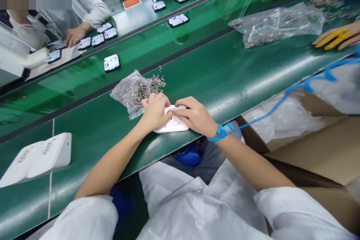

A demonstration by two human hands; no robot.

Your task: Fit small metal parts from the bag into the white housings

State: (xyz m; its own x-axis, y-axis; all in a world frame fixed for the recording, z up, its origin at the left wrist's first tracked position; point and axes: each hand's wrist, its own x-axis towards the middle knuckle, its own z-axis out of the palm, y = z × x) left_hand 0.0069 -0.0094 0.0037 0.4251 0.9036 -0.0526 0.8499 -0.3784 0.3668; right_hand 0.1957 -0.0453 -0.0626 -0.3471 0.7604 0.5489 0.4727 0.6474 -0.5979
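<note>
A white plastic case [174, 123] with rounded corners lies on the green work surface in front of me. My left hand [156, 109] is closed on its left side, thumb on the upper face. From the right, my right hand [197, 114] also grips it, with thumb and fingers bent at its far part. The fingertips of both hands nearly meet and hide some of the case. Just beyond my left hand is a clear plastic bag [131, 90] of small metal parts, several of them spilled [158, 82] at its mouth. A blue wrist strap [221, 132] circles my right wrist.
Two white cases [42, 155] rest at left. Black-framed circuit units [111, 62] sit on the conveyor belt [140, 50]. A larger parts bag [277, 24] lies right, near another person's yellow-covered fingers [332, 39]. A coiled blue cord [281, 99] crosses above cardboard boxes [315, 150]. Co-workers sit opposite.
</note>
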